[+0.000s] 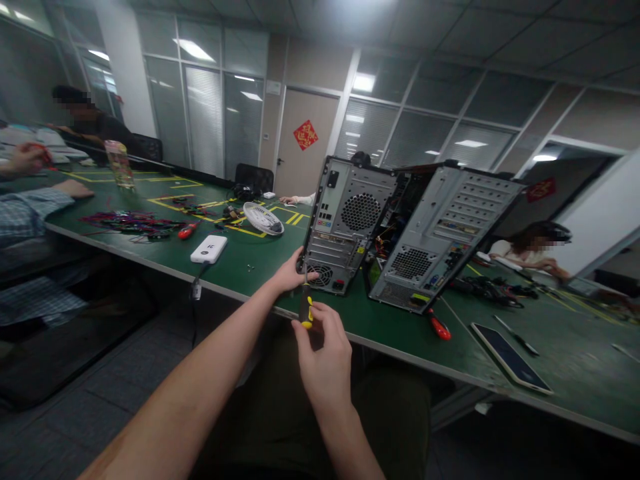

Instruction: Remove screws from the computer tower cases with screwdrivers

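Two grey metal computer cases stand side by side on the green table, their rear panels facing me. My left hand [294, 273] rests against the lower left edge of the left case [340, 230], with its thumb across the lower fan grille and the other fingers partly hidden. In my right hand [325, 333] is a black and yellow screwdriver [306, 308], pinched by the handle. Its shaft points up to the bottom left corner of the case; the tip's exact contact is too small to tell. The right case [425, 240] leans slightly, touched by neither hand.
A white power bank [209, 249] with a cable, small screws [251, 267], a white bowl [263, 219] and bundled wires [135, 223] lie left. Red-handled pliers [440, 327] and a phone [510, 357] lie right. Other people sit around the table.
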`<state>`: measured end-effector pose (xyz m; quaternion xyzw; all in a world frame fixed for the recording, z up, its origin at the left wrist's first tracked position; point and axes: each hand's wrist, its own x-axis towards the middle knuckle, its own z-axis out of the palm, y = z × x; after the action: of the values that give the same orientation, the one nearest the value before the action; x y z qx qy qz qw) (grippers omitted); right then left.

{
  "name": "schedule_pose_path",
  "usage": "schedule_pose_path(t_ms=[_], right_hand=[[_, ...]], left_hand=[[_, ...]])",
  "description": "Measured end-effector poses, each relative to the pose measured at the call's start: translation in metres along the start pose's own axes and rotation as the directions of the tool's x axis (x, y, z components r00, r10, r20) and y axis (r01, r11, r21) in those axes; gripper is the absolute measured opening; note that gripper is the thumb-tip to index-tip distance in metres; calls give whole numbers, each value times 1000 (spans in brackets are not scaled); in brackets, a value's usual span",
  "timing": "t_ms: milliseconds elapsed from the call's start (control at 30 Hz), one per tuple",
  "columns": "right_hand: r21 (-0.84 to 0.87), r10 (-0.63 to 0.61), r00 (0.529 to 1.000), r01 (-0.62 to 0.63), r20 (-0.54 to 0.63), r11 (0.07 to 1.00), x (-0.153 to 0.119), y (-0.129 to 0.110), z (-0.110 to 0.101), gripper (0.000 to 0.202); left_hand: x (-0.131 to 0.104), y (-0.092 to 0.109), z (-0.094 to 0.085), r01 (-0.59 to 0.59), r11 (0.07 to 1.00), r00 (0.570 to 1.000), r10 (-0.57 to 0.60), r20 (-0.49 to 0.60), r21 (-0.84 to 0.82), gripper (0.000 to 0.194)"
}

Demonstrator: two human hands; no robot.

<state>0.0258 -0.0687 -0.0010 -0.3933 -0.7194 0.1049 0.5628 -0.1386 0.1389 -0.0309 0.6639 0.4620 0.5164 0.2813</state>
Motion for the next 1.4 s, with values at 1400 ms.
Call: schedule_pose_path(t_ms=[1400], right_hand=[[-26, -33, 996, 35, 84, 999, -10, -4, -1, 36]], left_hand=[[-4, 9, -2, 3, 1000, 1000, -3, 15, 0, 114]])
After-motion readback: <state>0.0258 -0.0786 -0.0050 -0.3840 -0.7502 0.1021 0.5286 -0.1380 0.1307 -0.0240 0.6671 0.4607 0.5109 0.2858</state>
